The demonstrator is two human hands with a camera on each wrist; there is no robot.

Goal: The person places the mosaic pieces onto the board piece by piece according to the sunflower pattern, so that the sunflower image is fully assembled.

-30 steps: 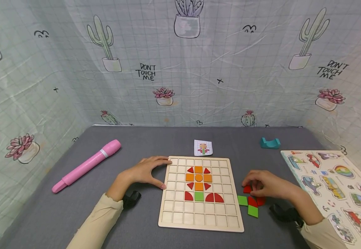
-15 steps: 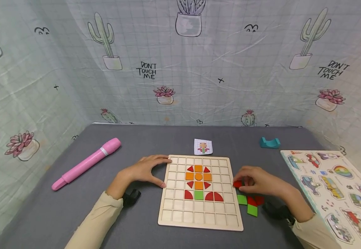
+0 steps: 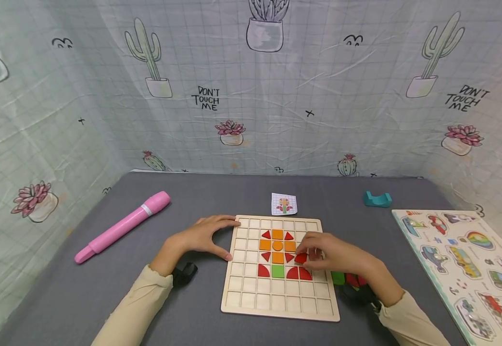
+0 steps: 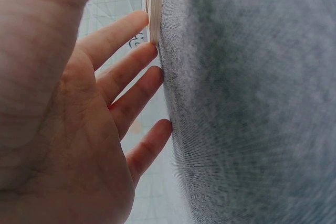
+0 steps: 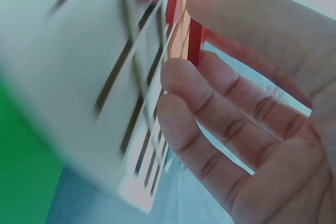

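Note:
A wooden grid board (image 3: 251,302) lies on the grey table, holding orange squares, an orange circle, small red triangles, red quarter-circles (image 3: 263,271) and a green square (image 3: 278,271). My left hand (image 3: 203,236) touches the board's left edge, fingers and thumb spread; the left wrist view shows its fingertips at the edge. Over the board's right half, my right hand (image 3: 331,251) pinches a red tile (image 3: 301,258) between thumb and fingers. In the right wrist view that red tile (image 5: 195,43) is seen edge-on, close to the grid.
Green and red tiles (image 3: 338,277) lie right of the board, partly hidden by my right wrist. Behind the board is a small pattern card (image 3: 283,204). A pink marker-shaped object (image 3: 123,227) lies left, a teal holder (image 3: 377,199) back right, a picture puzzle board (image 3: 445,250) far right.
My right hand picked the red tile from the loose pieces beside the board and carried it left, over the grid. My left hand stays at the board's edge.

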